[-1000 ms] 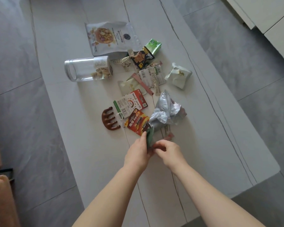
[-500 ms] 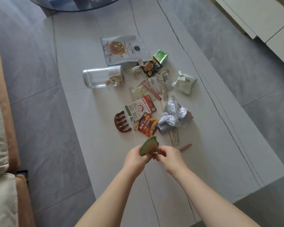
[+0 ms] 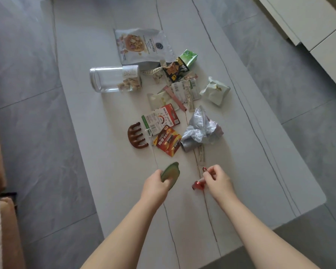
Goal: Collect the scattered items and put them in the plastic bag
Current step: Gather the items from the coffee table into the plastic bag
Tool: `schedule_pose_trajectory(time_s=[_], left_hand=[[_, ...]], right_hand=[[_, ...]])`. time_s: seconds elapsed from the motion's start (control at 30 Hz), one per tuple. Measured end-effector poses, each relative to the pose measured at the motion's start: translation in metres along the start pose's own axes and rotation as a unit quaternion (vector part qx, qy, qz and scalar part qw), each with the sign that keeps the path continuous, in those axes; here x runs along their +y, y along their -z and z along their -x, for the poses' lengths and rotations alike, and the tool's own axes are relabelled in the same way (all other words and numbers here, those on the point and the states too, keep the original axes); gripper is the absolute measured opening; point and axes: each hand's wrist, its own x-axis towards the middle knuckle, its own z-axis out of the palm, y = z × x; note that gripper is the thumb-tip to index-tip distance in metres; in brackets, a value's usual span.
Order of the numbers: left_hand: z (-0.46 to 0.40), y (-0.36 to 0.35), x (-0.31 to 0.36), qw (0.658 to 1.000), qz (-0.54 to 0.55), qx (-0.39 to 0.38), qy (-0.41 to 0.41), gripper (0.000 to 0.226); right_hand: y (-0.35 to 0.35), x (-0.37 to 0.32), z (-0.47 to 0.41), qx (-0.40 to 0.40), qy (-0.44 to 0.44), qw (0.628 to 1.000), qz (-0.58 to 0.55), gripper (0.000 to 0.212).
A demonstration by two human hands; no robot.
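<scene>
- A clear plastic jar (image 3: 115, 79) lies on its side at the left of the scatter on the pale table (image 3: 109, 171), a few pale snack pieces inside; its white label carries print too small to read.
- A brown claw-shaped hair clip (image 3: 136, 137) lies nearer, just left of the cards.
- A white snack pouch (image 3: 142, 45) lies farthest away, with a picture of snack cubes and a round dark logo; the wording is illegible.
- A white and red card (image 3: 160, 119) shows a large "3" among small print, and touching it on the near side is a red battery pack (image 3: 168, 142) with two cells under the blister.
- The left hand (image 3: 155, 186) holds a flat green oval item (image 3: 170, 173), thumb on top and fingers curled beneath, so most of the item sticks out beyond the fingertips.
- A black and green snack packet (image 3: 179, 67) lies beside barcode tags (image 3: 185, 91) with unreadable figures.
- The crumpled grey plastic bag (image 3: 199, 131) lies on the table beyond both hands, touching neither, its right edge over something reddish.
- The right hand (image 3: 218, 180) pinches a small red metal clip (image 3: 199, 183) between thumb and curled fingers; a red loop shows above the fingertips and the red body hangs below them.
- A crumpled white wrapper (image 3: 215, 91) sits farthest right.
</scene>
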Motion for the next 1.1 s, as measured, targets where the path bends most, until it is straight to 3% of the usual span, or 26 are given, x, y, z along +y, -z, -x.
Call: schedule_pose_trajectory(time_s=[0.2, 0.33, 0.5, 0.67, 0.8, 1.1], left_hand=[[-0.011, -0.01, 0.026, 0.995, -0.092, -0.022, -0.022, 0.018], [-0.015, -0.022, 0.032, 0.992, -0.119, -0.022, -0.033, 0.019], [-0.015, -0.029, 0.027, 0.993, -0.112, -0.025, -0.027, 0.018], [-0.012, -0.018, 0.012, 0.997, -0.081, -0.008, -0.003, 0.009], [0.002, -0.001, 0.0, 0.999, -0.036, 0.002, 0.017, 0.012], [0.059, 0.07, -0.045, 0.995, 0.074, 0.045, 0.05, 0.009]], right_hand=[[0.011, 0.019, -0.013, 0.028, -0.057, 0.998, 0.016, 0.007], [0.003, 0.024, -0.026, 0.043, -0.104, 0.993, 0.041, 0.034], [-0.015, 0.026, -0.035, 0.044, -0.135, 0.986, 0.087, 0.032], [-0.021, 0.021, -0.029, 0.028, -0.093, 0.986, 0.137, 0.025], [-0.022, 0.009, -0.014, -0.01, -0.037, 0.996, 0.076, 0.008], [-0.051, -0.066, 0.043, -0.122, 0.042, 0.991, 0.035, 0.02]])
